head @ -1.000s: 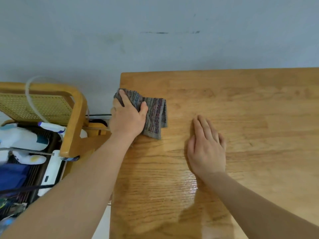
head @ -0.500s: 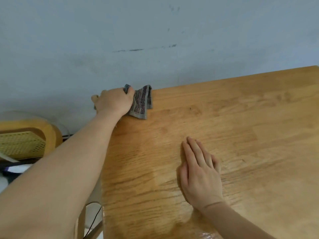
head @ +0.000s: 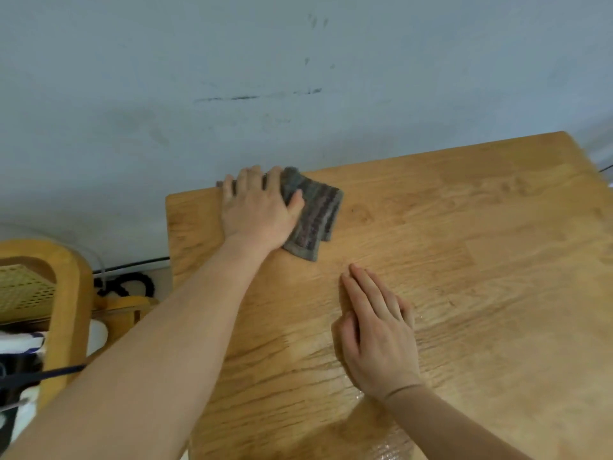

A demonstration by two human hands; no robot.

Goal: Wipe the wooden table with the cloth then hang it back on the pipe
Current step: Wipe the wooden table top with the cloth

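A folded grey striped cloth (head: 315,215) lies on the wooden table (head: 481,260) near its far left corner, against the wall. My left hand (head: 257,210) presses flat on the cloth, fingers over its far edge and thumb on top. My right hand (head: 374,330) rests palm down on the bare table nearer to me, fingers together, holding nothing. The pipe is not in view.
A blue-grey wall (head: 298,78) runs right behind the table's far edge. A wooden chair with a cane back (head: 66,293) stands left of the table, with clothes on it. Black cables (head: 129,283) lie on the floor between chair and table.
My left hand has slid the cloth to the right along the far edge, away from the table's left corner. My right hand has stayed flat on the table.
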